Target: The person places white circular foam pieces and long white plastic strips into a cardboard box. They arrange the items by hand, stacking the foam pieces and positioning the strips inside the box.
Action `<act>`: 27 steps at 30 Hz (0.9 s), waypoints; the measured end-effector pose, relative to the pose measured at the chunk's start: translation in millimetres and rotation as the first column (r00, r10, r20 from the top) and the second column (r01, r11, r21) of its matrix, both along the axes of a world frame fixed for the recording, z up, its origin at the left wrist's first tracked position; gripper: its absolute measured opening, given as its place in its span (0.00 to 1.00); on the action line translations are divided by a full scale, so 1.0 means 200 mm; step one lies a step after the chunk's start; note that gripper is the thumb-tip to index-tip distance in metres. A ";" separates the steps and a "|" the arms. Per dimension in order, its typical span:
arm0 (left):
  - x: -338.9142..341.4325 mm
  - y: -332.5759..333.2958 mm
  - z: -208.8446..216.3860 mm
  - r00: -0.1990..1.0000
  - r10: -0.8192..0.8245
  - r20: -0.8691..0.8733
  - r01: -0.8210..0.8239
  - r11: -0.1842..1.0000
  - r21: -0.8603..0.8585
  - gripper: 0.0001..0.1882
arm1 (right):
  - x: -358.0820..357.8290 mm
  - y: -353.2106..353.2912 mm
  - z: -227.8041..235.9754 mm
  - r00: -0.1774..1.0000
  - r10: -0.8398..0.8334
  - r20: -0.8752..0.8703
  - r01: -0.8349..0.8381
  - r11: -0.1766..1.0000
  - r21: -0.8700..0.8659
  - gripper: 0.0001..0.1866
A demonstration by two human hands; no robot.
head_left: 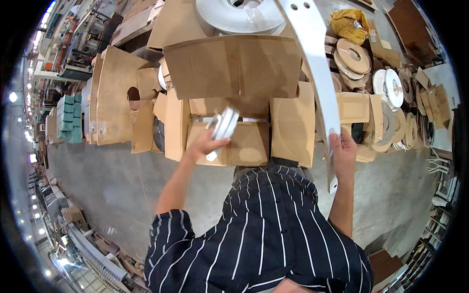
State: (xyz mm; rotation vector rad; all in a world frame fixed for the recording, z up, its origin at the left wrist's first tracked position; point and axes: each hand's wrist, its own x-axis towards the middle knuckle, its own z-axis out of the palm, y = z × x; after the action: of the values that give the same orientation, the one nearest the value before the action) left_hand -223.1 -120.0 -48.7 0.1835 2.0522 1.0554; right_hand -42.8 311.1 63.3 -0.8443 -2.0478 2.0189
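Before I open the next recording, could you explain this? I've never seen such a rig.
There's no machine: a person works bare-handed. This single picture comes from a wide fisheye camera worn on the person's head, looking down, so straight edges bend. The left hand holds a small white object, too blurred to identify. The right hand holds a long, flat white strip with holes. In front are brown cardboard boxes with open flaps; a large white ring-shaped roll lies beyond one flap.

No legible text, pale marking (101,128) on cardboard panel (115,100), too small
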 end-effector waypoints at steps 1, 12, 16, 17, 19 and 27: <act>0.05 0.04 -0.03 0.999 0.031 0.011 -0.031 0.999 0.041 0.32 | 0.02 -0.02 0.00 1.000 0.002 0.019 -0.002 1.000 0.009 0.22; 0.42 0.45 0.38 0.861 0.314 0.401 -0.506 0.611 0.609 0.31 | 0.08 -0.28 0.15 0.983 0.134 0.128 -0.127 0.990 -0.063 0.25; 0.44 0.62 0.51 0.867 0.209 0.453 -0.492 0.507 0.707 0.37 | -0.03 -0.41 0.25 0.985 0.146 0.088 -0.141 0.988 -0.060 0.25; 0.44 0.65 0.53 0.871 0.192 0.452 -0.484 0.495 0.722 0.37 | -0.06 -0.42 0.29 0.984 0.167 0.068 -0.165 0.986 -0.037 0.26; 0.43 0.70 0.56 0.881 0.186 0.434 -0.467 0.482 0.741 0.39 | -0.12 -0.46 0.34 0.979 0.203 0.018 -0.203 0.979 0.010 0.27; 0.44 0.77 0.56 0.873 0.221 0.434 -0.485 0.485 0.728 0.46 | -0.17 -0.52 0.44 0.973 0.228 -0.026 -0.229 0.969 -0.090 0.29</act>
State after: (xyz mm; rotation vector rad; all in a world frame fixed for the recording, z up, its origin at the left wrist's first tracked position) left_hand -134.1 33.3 62.9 0.0513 1.1856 2.1495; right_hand -76.1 207.1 151.3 -0.6285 -2.1453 2.2452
